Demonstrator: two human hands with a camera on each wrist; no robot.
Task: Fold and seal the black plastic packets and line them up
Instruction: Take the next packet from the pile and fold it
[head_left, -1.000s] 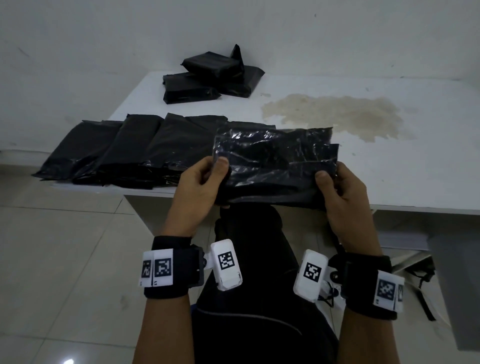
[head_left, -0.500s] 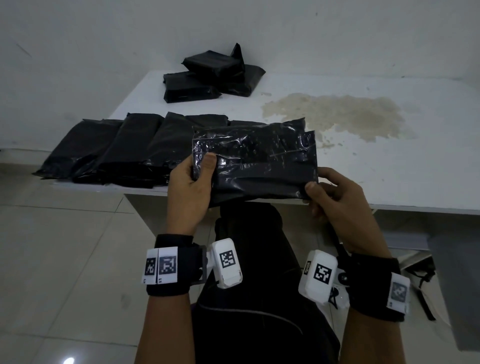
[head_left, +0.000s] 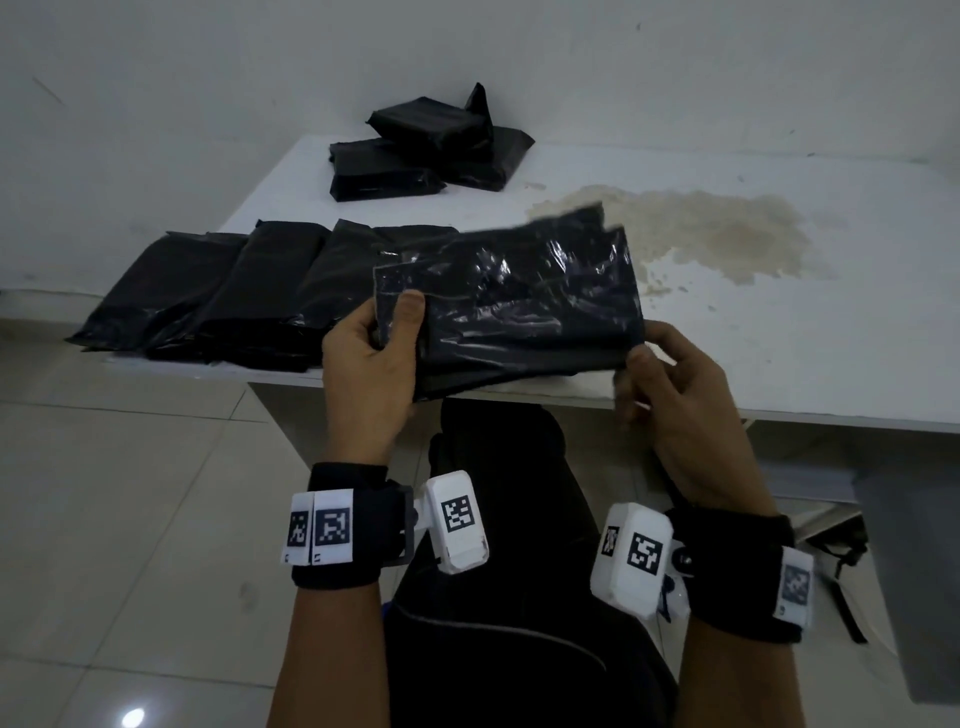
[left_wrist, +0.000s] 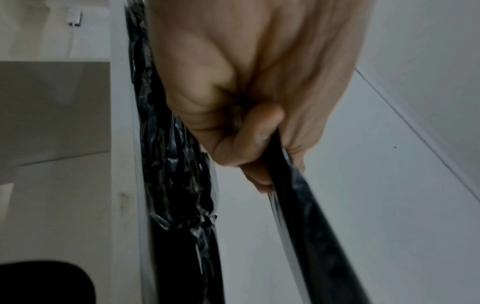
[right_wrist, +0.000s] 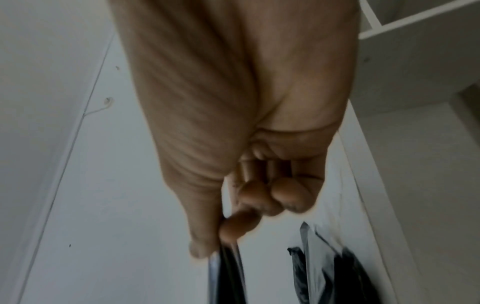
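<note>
Head view: packet (head_left: 519, 306) between hands (head_left: 498, 384)

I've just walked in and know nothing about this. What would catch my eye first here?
First, the shiny black packet held up over the near edge of the white table, the left hand gripping one end and the right hand pinching the other. To its left a row of packets lies side by side along the table edge. A big brownish stain marks the tabletop behind.
</note>
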